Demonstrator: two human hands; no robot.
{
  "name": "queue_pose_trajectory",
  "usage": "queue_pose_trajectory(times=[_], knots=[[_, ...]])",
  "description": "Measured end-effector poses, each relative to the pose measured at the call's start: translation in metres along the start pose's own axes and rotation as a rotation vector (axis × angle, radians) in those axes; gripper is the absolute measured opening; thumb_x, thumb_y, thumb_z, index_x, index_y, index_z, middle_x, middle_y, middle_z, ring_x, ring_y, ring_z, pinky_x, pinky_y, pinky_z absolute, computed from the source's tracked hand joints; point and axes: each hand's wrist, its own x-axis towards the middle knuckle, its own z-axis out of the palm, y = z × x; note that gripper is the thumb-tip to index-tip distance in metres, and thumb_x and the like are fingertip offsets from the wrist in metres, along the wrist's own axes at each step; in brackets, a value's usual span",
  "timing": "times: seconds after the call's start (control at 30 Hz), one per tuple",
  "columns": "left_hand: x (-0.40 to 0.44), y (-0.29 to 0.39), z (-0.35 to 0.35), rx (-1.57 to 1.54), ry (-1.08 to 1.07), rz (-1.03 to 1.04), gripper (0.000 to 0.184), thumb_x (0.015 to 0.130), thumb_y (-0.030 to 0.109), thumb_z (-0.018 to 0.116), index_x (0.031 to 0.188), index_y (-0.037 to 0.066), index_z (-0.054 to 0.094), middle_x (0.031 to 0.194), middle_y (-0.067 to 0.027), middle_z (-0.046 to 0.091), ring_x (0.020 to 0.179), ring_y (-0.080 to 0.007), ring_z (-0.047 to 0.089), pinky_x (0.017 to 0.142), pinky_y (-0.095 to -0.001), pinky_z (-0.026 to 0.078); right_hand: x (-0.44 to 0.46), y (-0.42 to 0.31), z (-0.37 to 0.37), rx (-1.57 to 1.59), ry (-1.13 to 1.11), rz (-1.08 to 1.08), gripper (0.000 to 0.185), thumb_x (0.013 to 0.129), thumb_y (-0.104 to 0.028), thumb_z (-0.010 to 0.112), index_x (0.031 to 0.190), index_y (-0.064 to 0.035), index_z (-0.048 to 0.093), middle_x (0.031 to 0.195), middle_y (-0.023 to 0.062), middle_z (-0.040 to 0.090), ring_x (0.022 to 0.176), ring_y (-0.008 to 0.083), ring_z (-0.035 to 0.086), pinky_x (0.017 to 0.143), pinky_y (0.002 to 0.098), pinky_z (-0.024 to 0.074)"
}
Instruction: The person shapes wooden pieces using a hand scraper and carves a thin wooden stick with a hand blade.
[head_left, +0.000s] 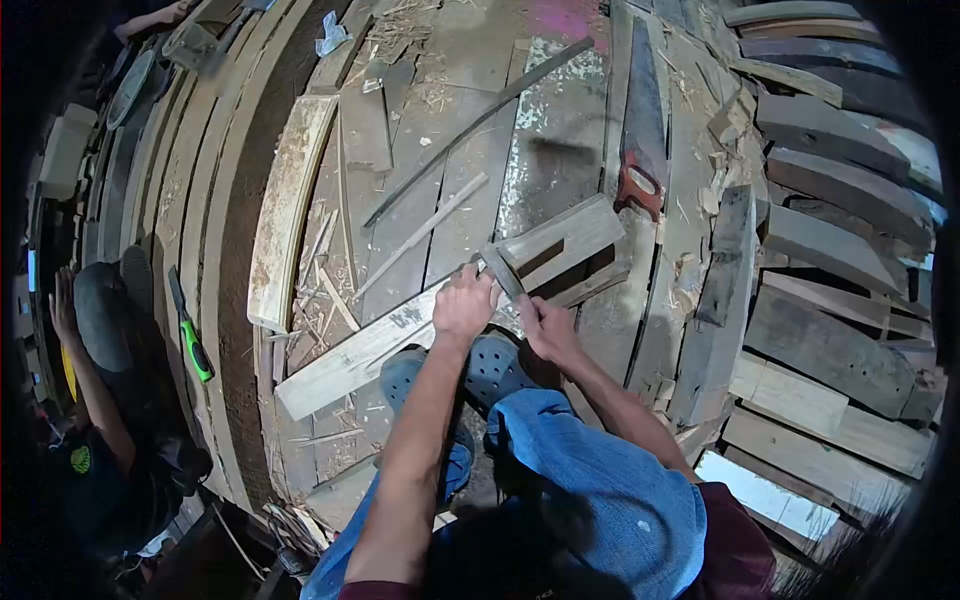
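A long pale board (pixel 390 342) with a slot cut near its right end lies diagonally on the plank floor, by the feet in clogs. My left hand (pixel 466 303) is closed at the board's upper edge, its fingers against the near end of a flat grey tool (pixel 503 272). At the tool's lower end my right hand (pixel 548 328) is closed around it. The tool lies across the board just left of the slot; whether it is a file or a chisel I cannot tell.
A handsaw (pixel 643 140) with a red handle lies beyond the board's right end. A green-handled tool (pixel 195 350) rests on the left planks near another person (pixel 105 400). Timber pieces (pixel 830 350) are stacked at right; a long thin strip (pixel 470 135) lies ahead.
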Motion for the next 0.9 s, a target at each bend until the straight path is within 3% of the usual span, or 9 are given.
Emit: queue_pose_trajectory(times=[0.3,0.5,0.7,0.83,0.9], knots=[[-0.001,-0.003,0.005,-0.004,0.065,0.032,0.029,0.09,0.037,0.057,0.102,0.012,0.064,0.1,-0.0137,0.06,0.087,-0.0319,0.066,0.065,-0.0431,0.057,0.003,0.0,-0.008,-0.055,-0.032,-0.017,0.047,0.096,-0.041,0.051,0.084,0.003,0.061,0.071,0.0269,0.059,0.069,0.0444,0.06,0.062,0.0472,0.0449],[-0.001,-0.001,0.005,0.003,0.13,0.057,0.032,0.092,0.043,0.054,0.094,0.012,0.059,0.092,-0.011,0.059,0.082,-0.0295,0.067,0.061,-0.0427,0.056,0.033,0.005,-0.044,0.061,0.226,0.093,0.048,0.096,-0.042,0.051,0.085,0.0025,0.062,0.072,0.0268,0.06,0.071,0.0453,0.061,0.063,0.0475,0.0461],[0.001,0.002,0.0,-0.022,0.107,0.041,0.035,0.093,0.046,0.052,0.096,0.012,0.062,0.092,-0.0127,0.06,0.082,-0.031,0.067,0.061,-0.0437,0.056,0.03,0.018,-0.048,-0.151,0.006,-0.077,0.052,0.097,-0.046,0.048,0.086,0.0033,0.062,0.072,0.0276,0.059,0.071,0.0463,0.06,0.061,0.0464,0.0458],[-0.002,0.001,0.001,-0.008,0.114,0.037,0.034,0.093,0.045,0.053,0.099,0.013,0.062,0.094,-0.0127,0.06,0.082,-0.0315,0.066,0.061,-0.044,0.056,0.048,0.019,-0.061,-0.011,0.058,0.07,0.053,0.098,-0.045,0.046,0.085,0.0036,0.062,0.076,0.0302,0.06,0.077,0.0497,0.06,0.065,0.0501,0.0463],[-0.001,0.002,0.0,-0.011,0.063,0.011,0.033,0.092,0.044,0.055,0.103,0.014,0.063,0.096,-0.0133,0.062,0.083,-0.0327,0.066,0.062,-0.0453,0.055,0.035,0.017,-0.049,-0.089,0.025,-0.046,0.054,0.098,-0.046,0.046,0.085,0.0042,0.062,0.076,0.0299,0.06,0.075,0.049,0.06,0.064,0.0491,0.0462]])
